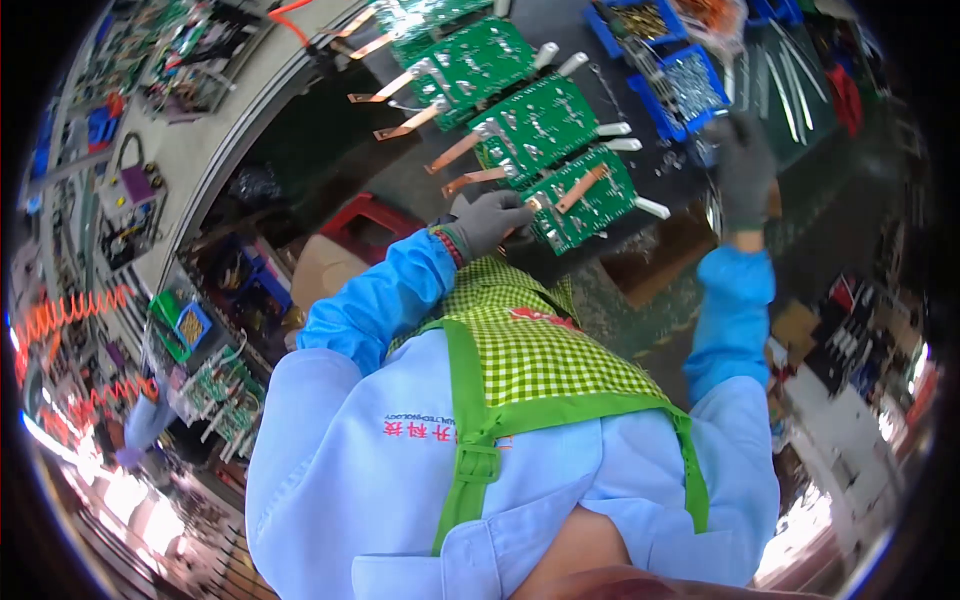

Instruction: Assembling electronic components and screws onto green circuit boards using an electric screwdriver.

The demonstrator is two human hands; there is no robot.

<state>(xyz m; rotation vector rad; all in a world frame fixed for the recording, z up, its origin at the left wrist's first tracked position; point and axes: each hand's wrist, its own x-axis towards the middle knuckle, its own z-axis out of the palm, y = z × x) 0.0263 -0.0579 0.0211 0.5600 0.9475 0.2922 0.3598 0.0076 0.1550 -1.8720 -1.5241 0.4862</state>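
Observation:
My left hand (488, 222), in a grey glove, is closed at the left edge of the nearest green circuit board (605, 215). Its fingers pinch a copper strip that shows in part beside the fingertips. A second copper strip (580, 190) lies slantwise across that board. My right hand (745, 170), also gloved in grey, is off to the right, close to the blue bin (715, 115) holding small silver screws. Motion smears its fingers, so I cannot make out what they hold. Beyond the nearest board, another green circuit board (537, 125) has copper strips jutting out leftward.
More boards continue up the dark bench in a row, with white tabs on their right sides. Another blue bin (640, 22) contains brass-coloured parts. Thin metal rods (785, 90) lie at the upper right. A red stool (365, 225) stands left of the bench.

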